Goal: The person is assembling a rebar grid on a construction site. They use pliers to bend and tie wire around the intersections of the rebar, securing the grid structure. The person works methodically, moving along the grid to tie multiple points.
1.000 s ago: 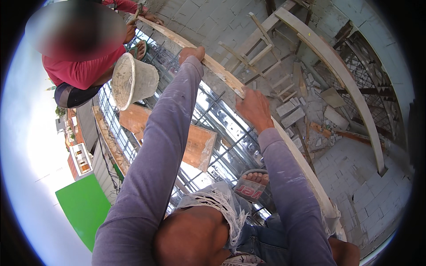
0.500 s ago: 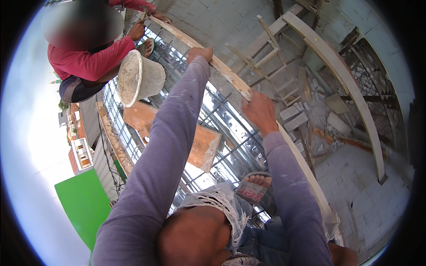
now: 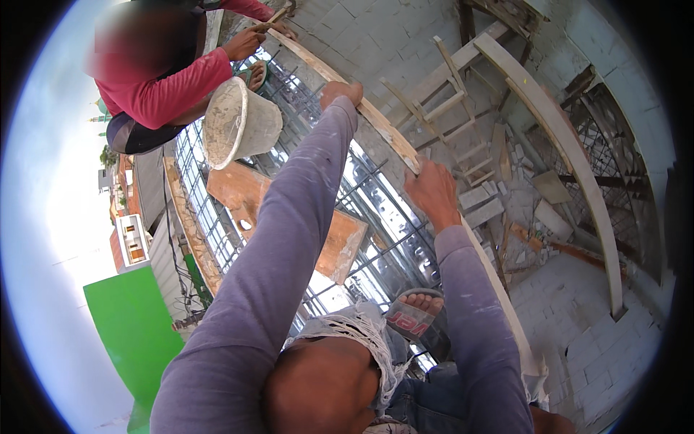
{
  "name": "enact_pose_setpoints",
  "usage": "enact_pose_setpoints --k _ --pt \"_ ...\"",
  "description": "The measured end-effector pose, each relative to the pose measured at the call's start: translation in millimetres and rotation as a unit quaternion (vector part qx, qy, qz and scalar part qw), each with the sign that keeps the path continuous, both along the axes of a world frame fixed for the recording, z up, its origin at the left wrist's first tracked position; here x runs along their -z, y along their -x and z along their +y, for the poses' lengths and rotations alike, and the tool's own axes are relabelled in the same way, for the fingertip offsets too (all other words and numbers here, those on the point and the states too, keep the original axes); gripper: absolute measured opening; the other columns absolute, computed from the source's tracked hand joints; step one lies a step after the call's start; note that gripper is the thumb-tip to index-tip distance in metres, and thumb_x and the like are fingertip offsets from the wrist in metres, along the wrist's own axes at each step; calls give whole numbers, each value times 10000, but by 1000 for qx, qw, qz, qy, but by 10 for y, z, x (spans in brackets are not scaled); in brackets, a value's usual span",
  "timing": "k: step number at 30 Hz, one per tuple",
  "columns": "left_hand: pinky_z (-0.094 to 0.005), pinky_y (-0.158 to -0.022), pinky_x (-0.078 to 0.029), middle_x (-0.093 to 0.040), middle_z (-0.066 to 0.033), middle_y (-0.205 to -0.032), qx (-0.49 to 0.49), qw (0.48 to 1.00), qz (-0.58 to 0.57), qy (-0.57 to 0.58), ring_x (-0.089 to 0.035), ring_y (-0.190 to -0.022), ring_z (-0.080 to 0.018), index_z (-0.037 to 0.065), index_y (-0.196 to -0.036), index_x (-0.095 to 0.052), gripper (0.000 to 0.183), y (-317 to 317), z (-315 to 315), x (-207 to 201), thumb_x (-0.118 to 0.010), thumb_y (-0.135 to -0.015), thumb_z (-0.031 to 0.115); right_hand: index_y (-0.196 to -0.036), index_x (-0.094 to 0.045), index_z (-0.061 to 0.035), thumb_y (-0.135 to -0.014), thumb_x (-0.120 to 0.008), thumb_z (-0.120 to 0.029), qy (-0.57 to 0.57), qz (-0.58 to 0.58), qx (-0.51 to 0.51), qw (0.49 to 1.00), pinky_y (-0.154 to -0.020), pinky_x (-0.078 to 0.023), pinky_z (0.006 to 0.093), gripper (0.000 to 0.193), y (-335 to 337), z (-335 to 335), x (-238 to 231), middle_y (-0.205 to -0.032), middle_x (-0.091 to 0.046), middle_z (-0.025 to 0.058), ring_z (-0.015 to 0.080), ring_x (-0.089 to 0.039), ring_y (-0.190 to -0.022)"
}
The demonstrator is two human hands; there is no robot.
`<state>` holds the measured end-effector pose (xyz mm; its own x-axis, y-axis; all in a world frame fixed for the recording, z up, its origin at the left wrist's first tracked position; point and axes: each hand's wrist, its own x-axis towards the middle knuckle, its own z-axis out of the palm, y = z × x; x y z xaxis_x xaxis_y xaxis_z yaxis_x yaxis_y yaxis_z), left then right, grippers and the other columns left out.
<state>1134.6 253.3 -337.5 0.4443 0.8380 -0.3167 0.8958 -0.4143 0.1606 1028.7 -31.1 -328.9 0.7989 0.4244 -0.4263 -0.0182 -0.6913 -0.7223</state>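
A long wooden board (image 3: 383, 124) stands along the right edge of the steel mesh, running away from me. My left hand (image 3: 340, 94) is closed over its top edge at the farther spot. Nearer to me, my right hand (image 3: 434, 189) grips the same board around its end in view, fingers pressed down on it. At the far end, a co-worker's hand (image 3: 244, 45) holds a wooden-handled tool (image 3: 272, 24), its head hard to make out. The co-worker's other hand (image 3: 284, 30) rests at the board.
Steel rebar mesh (image 3: 394, 242) lies over shiny metal sheeting under my sandalled foot (image 3: 416, 312). A cement-stained bucket (image 3: 262, 129) and a brown plywood piece (image 3: 345, 249) sit on it. Right of the board is a drop with a wooden ladder (image 3: 444, 108), rubble (image 3: 484, 206) and a curved beam (image 3: 582, 163).
The whole view has shifted slightly. The co-worker's tool has come up and rightward toward the board's far end. Both my hands keep their hold on the board.
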Motion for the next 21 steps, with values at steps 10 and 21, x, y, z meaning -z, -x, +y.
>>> enact_pose_setpoints --k 10,21 --pt "-417 -1102 -543 -720 -207 -1388 -3 1000 6 -2 -698 -1284 -364 -3 -1304 -752 632 23 -25 -30 -722 -864 450 -1312 -695 22 -970 -709 -301 -1 4 -1 1000 -1023 -530 529 471 6 28 36 -1156 -741 323 478 -698 -1147" --pt "-427 -1097 -542 -711 -234 -1388 15 1000 -4 6 -690 -1288 -390 -22 -1302 -745 648 32 -9 -28 -718 -857 448 -1308 -696 16 -970 -706 -288 -3 6 6 1000 -1012 -537 534 455 -1 28 45 -1137 -745 321 486 -704 -1130"
